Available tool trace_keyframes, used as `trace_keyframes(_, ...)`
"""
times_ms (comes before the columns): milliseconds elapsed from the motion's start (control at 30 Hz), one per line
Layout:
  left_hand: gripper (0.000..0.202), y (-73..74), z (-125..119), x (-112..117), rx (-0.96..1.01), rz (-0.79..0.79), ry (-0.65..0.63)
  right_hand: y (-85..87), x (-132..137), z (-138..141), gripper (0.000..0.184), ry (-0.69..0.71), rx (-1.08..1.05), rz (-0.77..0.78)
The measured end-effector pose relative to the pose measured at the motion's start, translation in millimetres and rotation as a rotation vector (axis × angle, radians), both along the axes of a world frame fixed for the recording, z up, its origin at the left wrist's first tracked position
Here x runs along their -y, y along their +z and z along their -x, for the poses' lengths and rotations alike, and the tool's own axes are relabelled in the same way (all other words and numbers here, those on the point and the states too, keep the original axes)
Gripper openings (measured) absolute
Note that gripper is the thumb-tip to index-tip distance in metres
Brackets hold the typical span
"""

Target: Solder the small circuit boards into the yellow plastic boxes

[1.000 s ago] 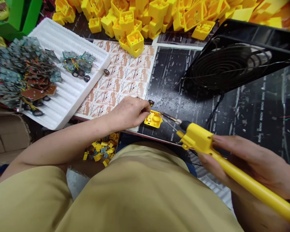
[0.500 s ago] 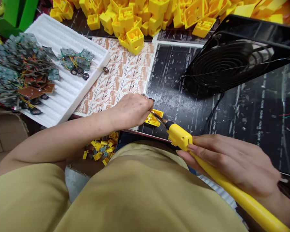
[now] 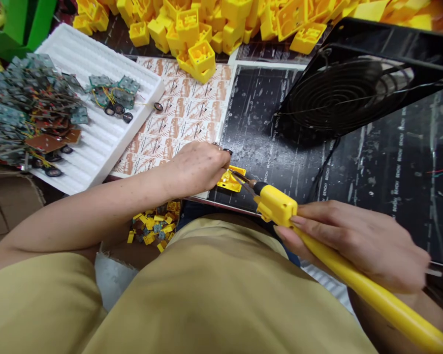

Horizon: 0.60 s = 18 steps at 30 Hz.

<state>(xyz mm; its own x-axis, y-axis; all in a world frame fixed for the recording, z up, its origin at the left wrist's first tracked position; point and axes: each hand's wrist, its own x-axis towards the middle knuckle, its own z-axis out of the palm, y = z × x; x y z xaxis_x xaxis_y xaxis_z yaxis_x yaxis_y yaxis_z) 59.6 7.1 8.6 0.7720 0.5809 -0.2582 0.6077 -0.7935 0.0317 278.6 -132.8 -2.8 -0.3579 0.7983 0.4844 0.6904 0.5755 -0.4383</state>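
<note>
My right hand (image 3: 358,241) is closed around the long yellow handle of a soldering iron (image 3: 278,202). The iron's thin metal tip points left, over a small open yellow plastic casing (image 3: 230,181) near the front edge of the bench. Against the casing's left side is my left hand (image 3: 203,167), its fingers curled down and pressed together. A small black round part (image 3: 228,151) shows at its knuckles. What those fingers pinch is hidden beneath the hand. Whether the tip touches the casing or a part inside it, I cannot tell.
A white foam tray (image 3: 107,152) on the left bears heaped circuit boards (image 3: 33,98) with wires and small round discs. Yellow casings (image 3: 203,29) are piled along the back. A black fan (image 3: 347,93) stands at the right. Below the bench edge, a box holds yellow pieces (image 3: 155,226).
The view has shifted slightly. My right hand and the soldering iron have drawn a little to the right relative to the casing. My left hand stays at the casing.
</note>
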Motion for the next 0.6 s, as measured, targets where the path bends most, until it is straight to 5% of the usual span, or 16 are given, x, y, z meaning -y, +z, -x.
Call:
trace_keyframes(133,0.025,0.9,0.6,-0.1,-0.004,0.000,-0.007,0.8,-6.9,2.5,0.019,0.064,-0.007,-0.146)
trace_keyframes(367,0.029,1.9,0.0,-0.5,-0.043,0.009,0.002,9.5,8.3,-8.2,0.016,-0.110,-0.028,0.039)
trace_keyframes(600,0.031,0.5,-0.5,0.1,-0.054,0.010,-0.003,1.3,5.2,-11.5,0.017,-0.162,-0.058,0.036)
